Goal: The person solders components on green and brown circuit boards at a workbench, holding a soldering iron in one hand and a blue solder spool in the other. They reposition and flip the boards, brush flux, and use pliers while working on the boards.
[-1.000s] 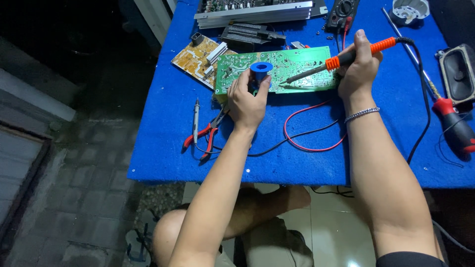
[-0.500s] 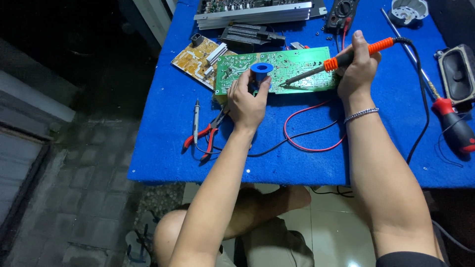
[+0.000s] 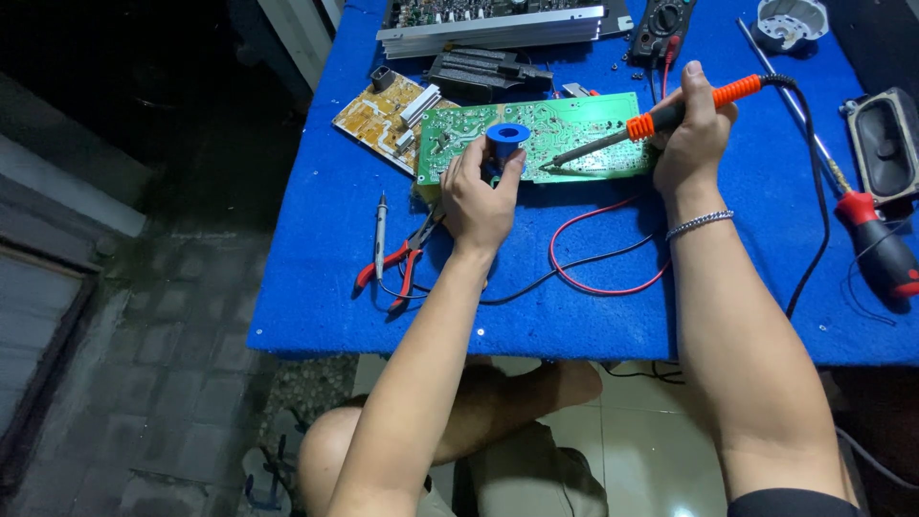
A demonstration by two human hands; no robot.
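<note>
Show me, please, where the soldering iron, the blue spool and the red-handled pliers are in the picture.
soldering iron (image 3: 689, 108): head view, on its orange and black handle, in the right hand.
blue spool (image 3: 506, 136): head view, on its top rim, held by the left hand.
red-handled pliers (image 3: 394, 263): head view, on one red handle.

Electronics repair bench: circuit boards, soldering iron, pliers, multimeter.

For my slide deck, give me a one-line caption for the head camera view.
Right hand holds a soldering iron to a green board; left hand holds a blue spool.
</note>
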